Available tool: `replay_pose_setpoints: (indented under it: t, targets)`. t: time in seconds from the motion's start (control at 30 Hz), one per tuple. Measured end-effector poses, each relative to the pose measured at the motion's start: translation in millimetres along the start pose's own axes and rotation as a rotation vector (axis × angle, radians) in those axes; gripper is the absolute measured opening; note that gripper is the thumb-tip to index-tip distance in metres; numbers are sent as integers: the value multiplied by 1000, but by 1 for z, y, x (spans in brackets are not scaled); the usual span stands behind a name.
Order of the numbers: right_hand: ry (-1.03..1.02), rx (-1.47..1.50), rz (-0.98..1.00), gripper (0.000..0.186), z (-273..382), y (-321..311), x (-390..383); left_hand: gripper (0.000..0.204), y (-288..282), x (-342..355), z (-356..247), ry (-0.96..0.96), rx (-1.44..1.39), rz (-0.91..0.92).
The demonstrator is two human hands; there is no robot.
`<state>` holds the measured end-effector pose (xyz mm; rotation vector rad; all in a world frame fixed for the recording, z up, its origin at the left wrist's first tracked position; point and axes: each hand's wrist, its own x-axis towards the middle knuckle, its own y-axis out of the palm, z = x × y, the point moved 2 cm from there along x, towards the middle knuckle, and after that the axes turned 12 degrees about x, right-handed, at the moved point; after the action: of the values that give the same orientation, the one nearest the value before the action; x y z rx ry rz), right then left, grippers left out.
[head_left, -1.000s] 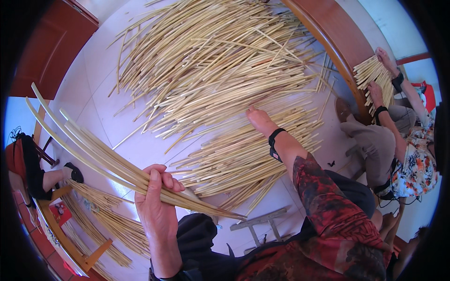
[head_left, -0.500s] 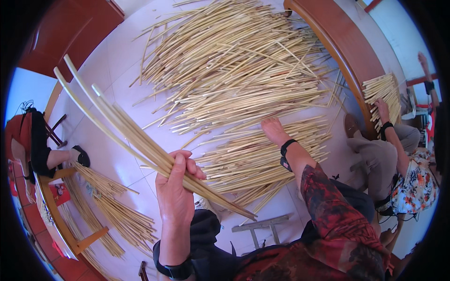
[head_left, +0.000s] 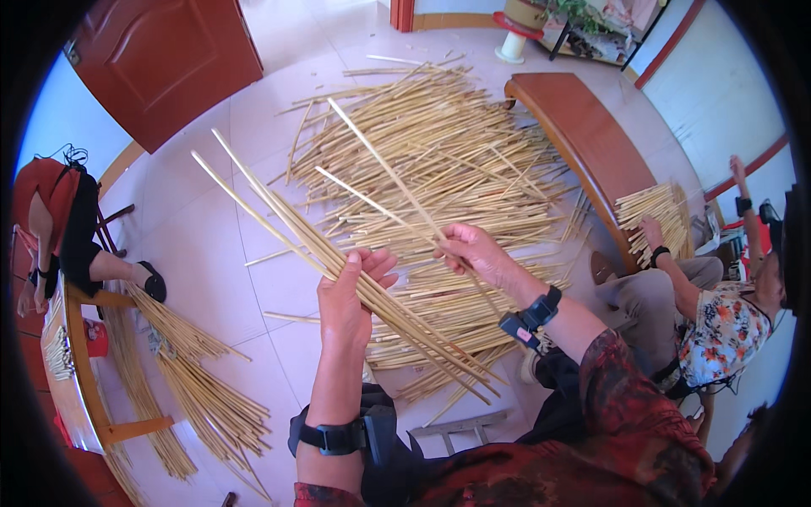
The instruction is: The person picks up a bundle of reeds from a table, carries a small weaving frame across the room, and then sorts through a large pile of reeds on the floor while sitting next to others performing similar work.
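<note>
Several long pale canes (head_left: 296,226) lie in a slanting bundle in my left hand (head_left: 348,297), its thumb across them and its fingers partly curled. My right hand (head_left: 475,253) pinches two thinner sticks (head_left: 384,169), which point up and to the left and cross above the floor. Beneath and beyond both hands, a broad heap of straw-coloured canes (head_left: 422,144) spreads over the tiles. A nearer layer of canes (head_left: 431,308) lies just below my right hand, partly hidden by my arm and the held bundle.
At the right, a person (head_left: 718,313) sits by a brown wooden bench (head_left: 583,127), a hand on another cane pile (head_left: 655,220). A second person (head_left: 59,220) sits at the left near a wooden-legged table (head_left: 93,397). Cane bundles (head_left: 203,397) lie beside it. A low stool (head_left: 460,427) stands near me.
My right hand has risen from the nearer canes and now holds two sticks. The left hand's bundle has swung lower and to the right. The view has tilted up, showing more of the room.
</note>
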<state>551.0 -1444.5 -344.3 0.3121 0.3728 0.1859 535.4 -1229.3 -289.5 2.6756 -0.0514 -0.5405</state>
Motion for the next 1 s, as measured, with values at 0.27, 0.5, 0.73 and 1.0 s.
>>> replay_pose_setpoints:
  t: [0.27, 0.5, 0.73, 1.0]
  targets:
    - [-4, 150, 52, 23, 30, 73, -55, 34, 7, -5, -7, -9, -238, 168]
    - [-40, 27, 78, 18, 24, 97, -64, 24, 1, -9, -2, -41, -153, 241]
    - [-37, -104, 52, 18, 28, 103, -78, 25, -3, -9, -4, -28, -190, 260]
    - [-27, -152, 21, 29, 23, 92, -92, 25, -1, -12, -10, -42, -180, 271]
